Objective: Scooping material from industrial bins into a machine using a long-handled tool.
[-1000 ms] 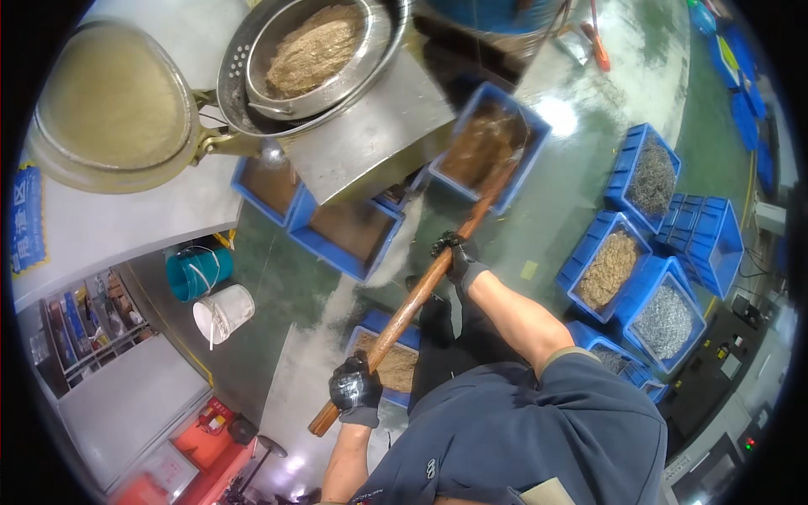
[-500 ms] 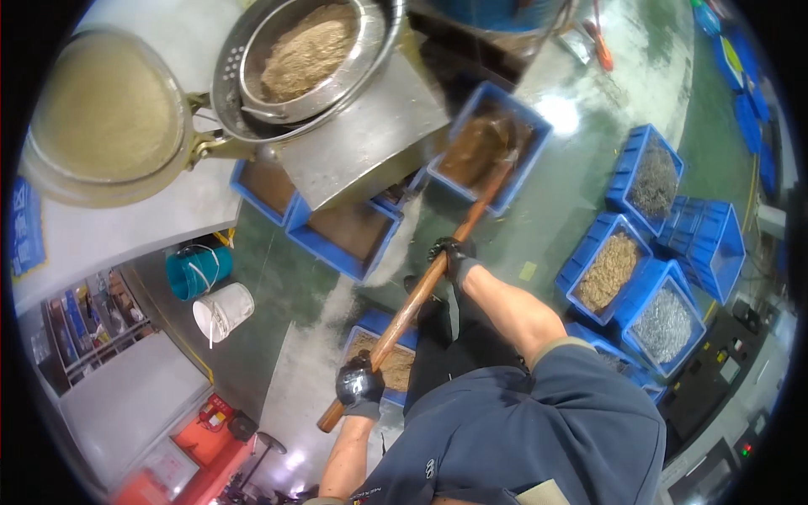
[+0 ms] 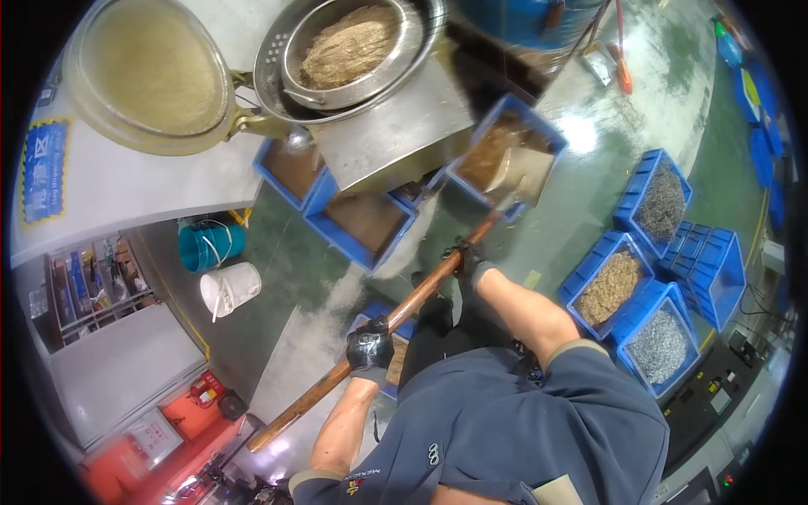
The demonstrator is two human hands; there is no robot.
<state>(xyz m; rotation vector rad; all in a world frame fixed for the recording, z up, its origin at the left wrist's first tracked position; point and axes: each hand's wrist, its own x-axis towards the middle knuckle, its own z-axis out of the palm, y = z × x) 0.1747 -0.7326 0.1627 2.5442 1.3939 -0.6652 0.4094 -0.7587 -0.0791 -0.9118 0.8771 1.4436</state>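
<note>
Both my hands wear black gloves and grip the wooden handle of a shovel [image 3: 419, 292], which slants from lower left to upper right before me. My left hand [image 3: 370, 347] is closed around it partway along, with the rear end sticking out past it. Farther up, nearer the blade, my right hand [image 3: 465, 255] is wrapped round the shaft. The shovel's pale metal blade [image 3: 523, 175] is over the near right corner of a blue bin [image 3: 478, 141] with murky brown contents. Whether the blade touches the bin's rim I cannot tell.
A machine with a round metal basin [image 3: 271, 76] of tan material and an opened lid [image 3: 147, 80] stands far left. Beside it are brown-filled blue bins [image 3: 358, 223]. Teal and white buckets [image 3: 230, 289] stand left; blue bins of metal pieces [image 3: 656, 337] stand right.
My hands have drawn the shovel back toward me, so more handle sticks out at lower left. Its blade has come up out of the brown contents into plain sight. The whole view has shifted slightly.
</note>
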